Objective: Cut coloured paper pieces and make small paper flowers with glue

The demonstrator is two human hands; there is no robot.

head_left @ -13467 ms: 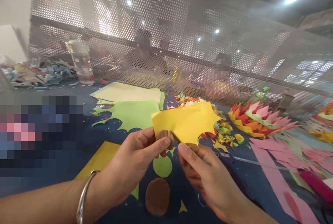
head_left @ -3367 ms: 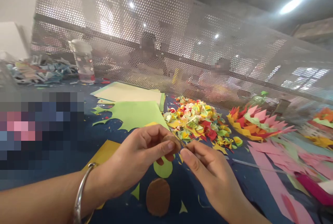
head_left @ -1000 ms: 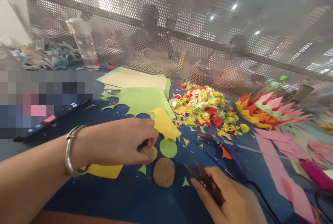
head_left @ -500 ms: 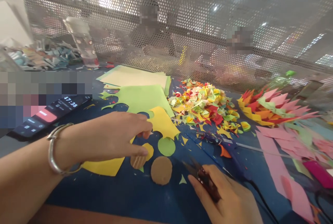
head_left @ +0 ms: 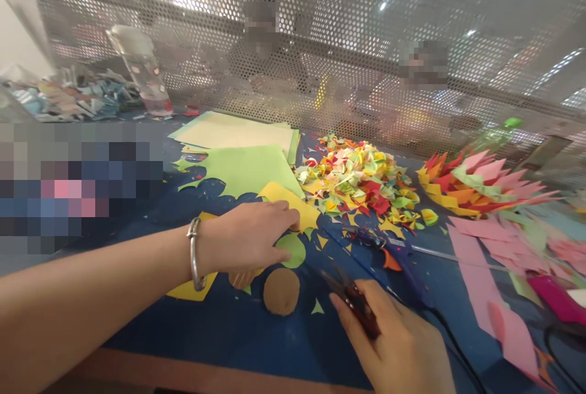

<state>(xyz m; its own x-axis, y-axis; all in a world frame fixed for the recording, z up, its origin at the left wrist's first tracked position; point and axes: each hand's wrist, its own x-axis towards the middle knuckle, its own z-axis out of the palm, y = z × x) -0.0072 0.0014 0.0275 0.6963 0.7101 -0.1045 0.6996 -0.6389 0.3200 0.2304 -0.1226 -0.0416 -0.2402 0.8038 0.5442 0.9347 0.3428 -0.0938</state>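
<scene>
My left hand (head_left: pixel 249 232) reaches over the table, palm down, its thumb and fingers apart. Between thumb and fingertips shows a green paper circle (head_left: pixel 293 252) lying on the table. Just above it is a yellow paper sheet (head_left: pixel 304 214) with cut-out edges. Below sits a round brown cardboard disc (head_left: pixel 281 292); a ridged cardboard disc (head_left: pixel 242 278) is partly hidden under my left hand. My right hand (head_left: pixel 398 339) is closed round small dark-red-handled scissors (head_left: pixel 354 305), their blades pointing up and left. A green paper scrap (head_left: pixel 317 306) lies left of the blades.
A glue gun (head_left: pixel 407 260) with its cord lies right of centre. Behind are a pile of folded paper pieces (head_left: pixel 357 174), a paper-petal ring (head_left: pixel 480 186), green sheets (head_left: pixel 249 165) and a bottle (head_left: pixel 146 74). Pink strips (head_left: pixel 476 284) lie right. A perforated screen (head_left: pixel 201 34) stands behind.
My left hand has moved right, from above the yellow circle and ridged disc to the green circle. My right hand still holds the scissors in nearly the same place.
</scene>
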